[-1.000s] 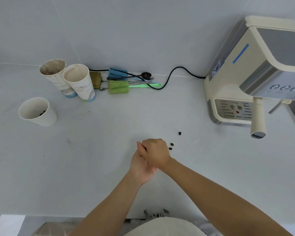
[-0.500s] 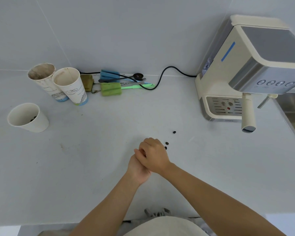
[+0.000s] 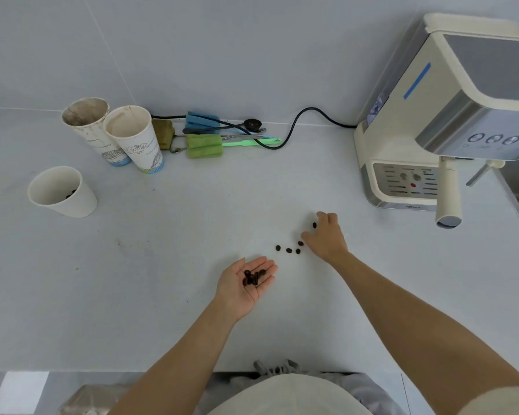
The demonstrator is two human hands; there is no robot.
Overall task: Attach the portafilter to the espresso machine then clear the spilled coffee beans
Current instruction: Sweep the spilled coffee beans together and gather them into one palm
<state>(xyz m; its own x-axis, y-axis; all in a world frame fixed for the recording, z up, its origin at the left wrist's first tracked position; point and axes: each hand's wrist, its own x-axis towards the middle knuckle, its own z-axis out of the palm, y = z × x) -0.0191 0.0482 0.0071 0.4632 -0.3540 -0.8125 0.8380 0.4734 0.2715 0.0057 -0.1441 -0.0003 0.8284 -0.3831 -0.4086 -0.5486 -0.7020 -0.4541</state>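
The left hand lies palm-up, spread, cupping beans. The right hand, fingers curled, reaches loose coffee beans on the worktop, near the espresso machine; nothing blocks them.

Left hand palm-up, right hand palm-down

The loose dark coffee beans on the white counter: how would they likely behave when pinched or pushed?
The loose dark coffee beans are small and rounded, so they would probably roll or skid on the smooth white counter. They look hard and light, so pinching one at a time with the right hand seems workable. The beans in the open left hand could spill if it tilts.
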